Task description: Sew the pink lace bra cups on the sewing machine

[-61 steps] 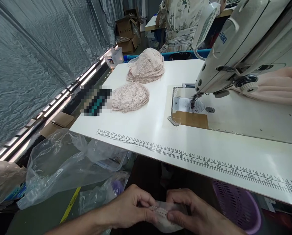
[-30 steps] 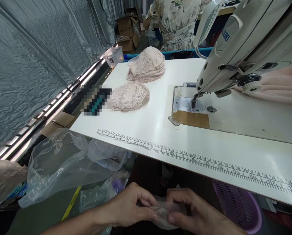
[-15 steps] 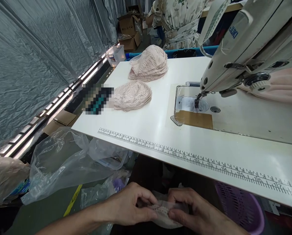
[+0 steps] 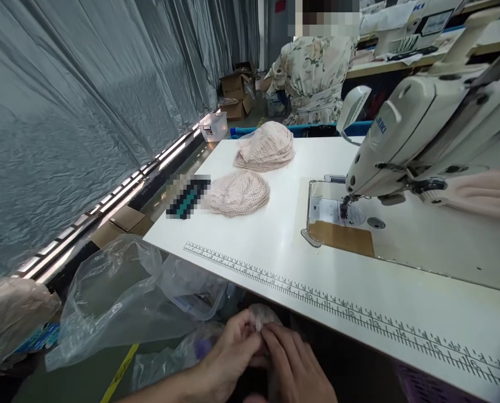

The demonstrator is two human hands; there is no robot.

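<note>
A small piece of sheer pale fabric (image 4: 263,314) is bunched between my two hands, below the front edge of the sewing table. My left hand (image 4: 229,352) pinches it from the left, thumb and fingers closed. Over its other side lies my right hand (image 4: 294,361), fingers pressed together against the cloth near the left fingertips. The fabric's lower part is mostly hidden by the hands. On the white table (image 4: 275,252), beyond my hands, rest two stacks of pale pink lace pieces, a nearer lace stack (image 4: 241,193) and a farther lace stack (image 4: 267,146).
An industrial sewing machine (image 4: 401,140) stands on the table's right, pink fabric (image 4: 485,193) behind it. A printed ruler (image 4: 309,291) runs along the front edge. Clear plastic bags (image 4: 119,302) hang at the left. A person in a floral top (image 4: 317,73) is beyond the table.
My hands have drawn closer together and slightly up, and the right hand now covers much of the fabric. The camera view has tilted up, so the table sits lower.
</note>
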